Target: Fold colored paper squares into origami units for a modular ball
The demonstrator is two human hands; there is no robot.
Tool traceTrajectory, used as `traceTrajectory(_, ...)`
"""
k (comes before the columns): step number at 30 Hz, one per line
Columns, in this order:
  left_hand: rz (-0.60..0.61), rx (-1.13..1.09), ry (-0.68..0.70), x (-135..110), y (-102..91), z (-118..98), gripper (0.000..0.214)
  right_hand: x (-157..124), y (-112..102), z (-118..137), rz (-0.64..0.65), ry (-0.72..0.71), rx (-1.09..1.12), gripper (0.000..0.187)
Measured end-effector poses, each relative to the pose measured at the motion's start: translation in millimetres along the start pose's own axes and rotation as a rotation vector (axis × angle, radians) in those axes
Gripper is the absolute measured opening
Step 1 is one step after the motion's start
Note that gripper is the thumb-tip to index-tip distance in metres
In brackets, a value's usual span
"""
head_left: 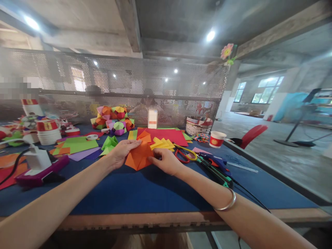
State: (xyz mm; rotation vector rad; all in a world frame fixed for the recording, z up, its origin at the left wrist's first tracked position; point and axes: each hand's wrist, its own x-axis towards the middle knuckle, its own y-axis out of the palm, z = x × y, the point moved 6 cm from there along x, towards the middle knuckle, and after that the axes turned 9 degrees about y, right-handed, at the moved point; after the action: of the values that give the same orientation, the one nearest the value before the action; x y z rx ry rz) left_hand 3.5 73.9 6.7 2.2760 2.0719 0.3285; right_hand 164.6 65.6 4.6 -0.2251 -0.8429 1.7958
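Between my two hands is a creased sheet of orange origami paper point(140, 157), held just above the blue tabletop. My left hand point(124, 151) pinches its upper left side, thumb on top. The right edge is gripped by my right hand point(166, 160), its fingers curled and partly hidden. Yellow folded paper pieces point(163, 143) lie right behind the sheet, on a stack of red paper point(168, 135). A green folded piece point(109, 143) rests left of my left hand. Scissors with red and yellow handles point(190, 155) lie beyond my right hand.
Several multicoloured paper balls point(119, 127) stand at the back, near a propped phone point(153, 119) and a woven basket point(198, 126). A glue gun point(214, 162), a cutter point(216, 173) and a paper cup point(217, 139) are at right. A purple power strip point(43, 171) sits at left.
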Motion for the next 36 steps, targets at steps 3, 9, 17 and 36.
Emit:
traceTrajectory(3, -0.01, -0.032, -0.051, -0.7, 0.4, 2.4, 0.014, -0.6, -1.4, 0.9, -0.011, 0.011, -0.009, 0.028)
traceTrajectory(9, 0.055, 0.04, 0.012, 4.0, -4.5, 4.8, 0.025, 1.1, -0.8, -5.7, -0.021, 0.026, 0.031, 0.026)
traceTrajectory(17, 0.102, 0.207, 0.101, 3.6, -2.0, -2.9, 0.045, 5.1, -6.6, -18.0, -0.124, 0.108, 0.1, 0.021)
traceTrajectory(36, 0.002, 0.596, 0.345, 0.7, -3.9, -14.7, 0.031, 5.9, -7.0, -25.5, -0.103, 0.224, 0.419, 0.009)
